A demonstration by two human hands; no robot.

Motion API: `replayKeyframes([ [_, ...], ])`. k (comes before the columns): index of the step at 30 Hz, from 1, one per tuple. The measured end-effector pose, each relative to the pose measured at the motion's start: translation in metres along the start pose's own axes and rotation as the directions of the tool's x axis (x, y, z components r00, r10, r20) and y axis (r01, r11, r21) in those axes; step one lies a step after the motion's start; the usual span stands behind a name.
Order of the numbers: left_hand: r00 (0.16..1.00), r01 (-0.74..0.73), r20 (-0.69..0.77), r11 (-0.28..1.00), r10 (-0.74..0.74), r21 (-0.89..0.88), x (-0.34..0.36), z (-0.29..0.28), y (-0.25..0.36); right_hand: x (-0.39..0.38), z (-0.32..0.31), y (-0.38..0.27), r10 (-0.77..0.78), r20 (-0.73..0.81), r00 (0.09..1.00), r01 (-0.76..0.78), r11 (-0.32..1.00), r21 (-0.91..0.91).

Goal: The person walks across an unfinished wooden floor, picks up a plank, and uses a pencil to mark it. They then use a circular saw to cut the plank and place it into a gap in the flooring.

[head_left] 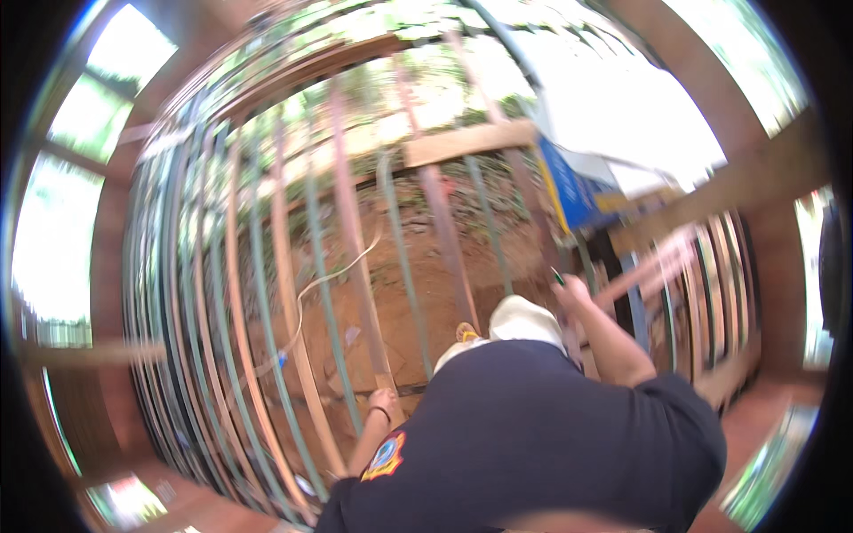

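In the blurred head view, my left hand (384, 401) is closed around a long light wooden slat (360, 271) at lower centre, one of several parallel wood and green bars. My right hand (573, 290) is closed on a thin, dark green, pointed object (560, 277) at right of centre; I cannot tell exactly what it is. My white-clad leg (524, 315) and a sandalled foot (466, 330) show below the slats' middle, in front of my dark shirt.
Reddish soil (404, 266) with leaves shows between the bars. A cream cord (311, 289) crosses the left bars. A short board (466, 142) lies across slats ahead. A blue panel with yellow edge (582, 191) and a wooden beam (675, 213) are at upper right. Timber posts (124, 373) frame both sides.
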State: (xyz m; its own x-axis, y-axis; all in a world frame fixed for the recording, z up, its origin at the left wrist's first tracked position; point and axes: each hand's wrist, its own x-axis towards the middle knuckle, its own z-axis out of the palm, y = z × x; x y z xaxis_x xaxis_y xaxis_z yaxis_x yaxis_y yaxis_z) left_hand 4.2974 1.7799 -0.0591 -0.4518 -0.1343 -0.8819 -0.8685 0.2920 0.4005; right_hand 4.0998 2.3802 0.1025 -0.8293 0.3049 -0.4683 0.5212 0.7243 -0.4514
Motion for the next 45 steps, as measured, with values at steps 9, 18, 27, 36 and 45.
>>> replayKeyframes([
  [9, 0.908, -0.331, 0.385, 0.843, 0.164, 0.424, 0.056, 0.028, 0.054, -0.065, 0.053, 0.025, 0.157, 0.052, 0.986, -0.166, 0.946, 0.280],
  [18, 0.919, -0.393, 0.380, 0.327, 0.107, 0.859, 0.114, 0.165, 0.263, -0.149, 0.061, 0.174, 0.546, -0.107, 0.831, -0.479, 0.799, 0.364],
  [27, 0.790, -0.608, 0.611, 0.077, -0.039, 0.790, 0.163, 0.610, 0.258, -0.147, 0.096, 0.333, 0.678, 0.092, 0.729, -0.682, 0.708, 0.185],
  [36, 0.681, -0.597, 0.618, -0.190, 0.394, 0.779, 0.309, 0.909, 0.151, -0.166, 0.095, 0.433, 0.630, -0.156, 0.761, -0.559, 0.758, 0.335],
  [45, 0.770, -0.626, 0.598, 0.079, 0.222, 0.776, 0.246, 0.899, 0.183, -0.170, 0.084, 0.449, 0.627, -0.154, 0.764, -0.532, 0.747, 0.399],
])
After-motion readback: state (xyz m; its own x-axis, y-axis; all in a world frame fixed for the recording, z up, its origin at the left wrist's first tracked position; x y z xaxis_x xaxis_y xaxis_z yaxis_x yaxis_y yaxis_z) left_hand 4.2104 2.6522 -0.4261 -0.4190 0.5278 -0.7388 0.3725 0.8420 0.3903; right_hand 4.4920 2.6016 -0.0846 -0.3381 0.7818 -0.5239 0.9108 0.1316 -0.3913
